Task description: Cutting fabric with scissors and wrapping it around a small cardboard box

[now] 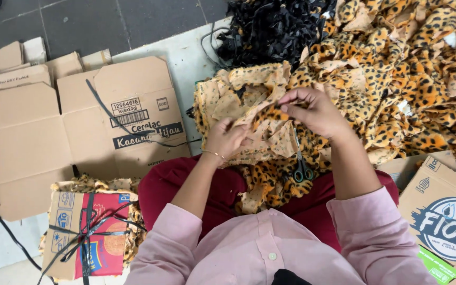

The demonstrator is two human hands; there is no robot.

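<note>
Leopard-print cloth (407, 68) heaps up ahead and to the right, with black straps (270, 29) piled behind it, closing off that side. Flattened cardboard (80, 132) lies low on the left, leaving open room above it, while a tied bundle (88, 235) and a printed box (444, 216) flank the lap.

2 hands (228, 138), 1 scissors (301, 168), 1 tied bundle (88, 232).

Scissors (302, 168) on lap, under fabric (259, 119).

Leopard-print fabric (270, 119) orange, tan, black spots; black strips (270, 26); pink shirt (270, 248); maroon trousers (228, 192); brown cardboard (32, 137)
</note>
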